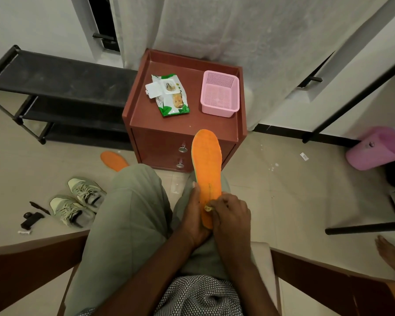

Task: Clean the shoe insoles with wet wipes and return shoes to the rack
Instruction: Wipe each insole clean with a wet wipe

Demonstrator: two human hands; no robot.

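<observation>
Pinching a small, yellowed scrap at the heel end of an orange insole (206,169), the right hand (230,217) sits low in the centre of the frame with its fingers curled tight; whether the scrap is a balled-up wipe or a peeling label, I cannot tell. The left hand (193,215) cups the heel from the left, its thumb lying along the insole's edge. The insole stands tilted over the seated person's lap, its toe pointing up the frame toward a red-brown cabinet (183,131).

On the cabinet top, a pack of wet wipes (172,96) lies with its flap open, beside a pink basket (219,94). A second orange insole (113,159) lies on the floor at centre left, partly hidden by a knee. Two grey-green shoes (78,201) sit lower left, and a black shoe rack (55,92) stands upper left.

The risks, as I judge them: only the heel is held, so a hard rub could bend the insole or let it slip to the dusty floor. The open pack may dry out.
</observation>
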